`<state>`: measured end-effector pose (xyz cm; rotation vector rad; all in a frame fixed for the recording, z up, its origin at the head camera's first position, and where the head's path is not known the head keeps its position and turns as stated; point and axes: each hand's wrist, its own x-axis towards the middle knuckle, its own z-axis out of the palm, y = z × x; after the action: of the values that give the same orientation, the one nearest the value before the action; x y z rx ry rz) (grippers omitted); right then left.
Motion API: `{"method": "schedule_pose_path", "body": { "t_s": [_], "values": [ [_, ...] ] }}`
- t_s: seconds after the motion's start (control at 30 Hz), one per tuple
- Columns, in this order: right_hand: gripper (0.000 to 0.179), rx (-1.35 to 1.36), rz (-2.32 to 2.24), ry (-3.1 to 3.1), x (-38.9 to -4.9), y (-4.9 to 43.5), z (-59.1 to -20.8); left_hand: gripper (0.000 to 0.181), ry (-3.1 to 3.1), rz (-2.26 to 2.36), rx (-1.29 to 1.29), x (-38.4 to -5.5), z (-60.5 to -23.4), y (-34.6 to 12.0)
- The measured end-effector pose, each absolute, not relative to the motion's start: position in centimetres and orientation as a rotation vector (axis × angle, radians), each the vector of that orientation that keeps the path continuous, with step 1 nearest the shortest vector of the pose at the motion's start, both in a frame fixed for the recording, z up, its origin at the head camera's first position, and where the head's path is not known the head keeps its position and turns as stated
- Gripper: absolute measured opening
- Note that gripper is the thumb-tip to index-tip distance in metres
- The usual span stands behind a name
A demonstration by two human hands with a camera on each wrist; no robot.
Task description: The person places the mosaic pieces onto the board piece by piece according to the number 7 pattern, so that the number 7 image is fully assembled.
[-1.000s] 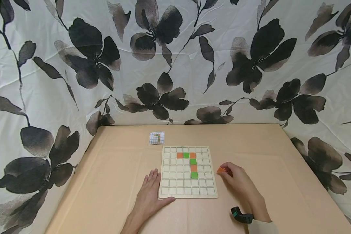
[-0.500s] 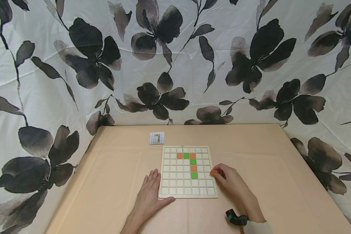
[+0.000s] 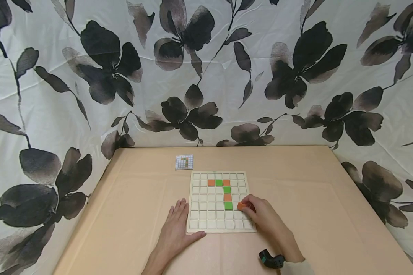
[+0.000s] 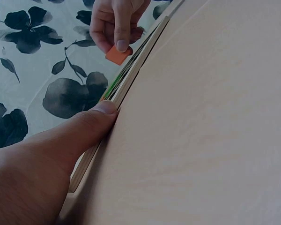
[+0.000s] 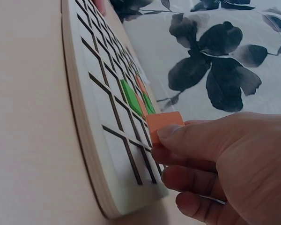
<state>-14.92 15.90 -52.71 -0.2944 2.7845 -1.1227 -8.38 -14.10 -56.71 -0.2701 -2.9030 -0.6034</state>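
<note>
A square wooden grid board (image 3: 206, 225) lies on the table, with orange and green tiles set in some of its cells. Three tiles form a row near the top, and a column runs down from the right one to a green tile (image 3: 228, 206). My right hand (image 3: 266, 215) pinches an orange square tile (image 5: 165, 123) between thumb and fingers, over the board's right part. My left hand (image 3: 173, 231) lies with straight fingers along the board's left side. Its thumb (image 4: 100, 112) rests on the near edge.
A small pattern card (image 3: 184, 162) lies behind the board, printed with a grid and coloured squares. The wooden table (image 3: 141, 175) ends at a back edge against a floral cloth (image 3: 241, 76). A dark band with a device (image 3: 272, 259) sits on the right wrist.
My right hand has moved left with the orange tile, from beside the board to over its right columns, close to the lowest green tile. My left hand has stayed put.
</note>
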Motion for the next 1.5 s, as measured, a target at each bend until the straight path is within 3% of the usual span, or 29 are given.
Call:
{"method": "schedule_pose_path", "body": {
  "t_s": [1.5],
  "values": [
    [0.012, -1.034, -1.06, 2.922, -15.7, 14.5, -55.2, 0.114, -2.927, -0.627, -0.214, -9.2, -57.0, -13.2]
  ]
}}
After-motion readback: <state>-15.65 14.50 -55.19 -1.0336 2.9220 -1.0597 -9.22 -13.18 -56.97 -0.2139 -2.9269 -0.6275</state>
